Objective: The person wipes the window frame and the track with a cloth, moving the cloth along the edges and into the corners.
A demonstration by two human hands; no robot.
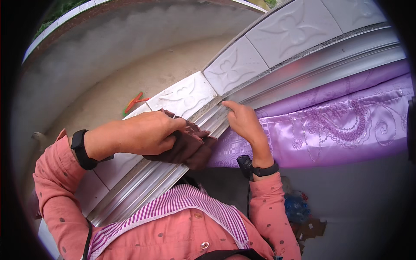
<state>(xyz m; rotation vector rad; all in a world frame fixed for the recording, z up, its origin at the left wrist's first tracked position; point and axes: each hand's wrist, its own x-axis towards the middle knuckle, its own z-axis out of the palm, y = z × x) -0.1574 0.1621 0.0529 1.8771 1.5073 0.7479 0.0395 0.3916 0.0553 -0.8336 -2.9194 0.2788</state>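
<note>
My left hand (146, 132) grips a dark brown cloth (188, 148), which hangs over the aluminium window track (143, 182). The fingers are curled into the bunched fabric. To the right, my right hand (242, 122) touches the track near the tile edge with an extended index finger; its other fingers are curled and no object shows in them. White embossed tiles (183, 94) line the outer side of the track. Beside my right hand lies a purple satin curtain (312, 130) with embroidery, along the inner side of the track.
Beyond the tiled sill is a grey wall (107, 48) and a sandy-coloured ground surface (130, 78) with a red and green object (134, 103) on it. Below the curtain at right lie a blue plastic item (296, 208) and brown cardboard (312, 228).
</note>
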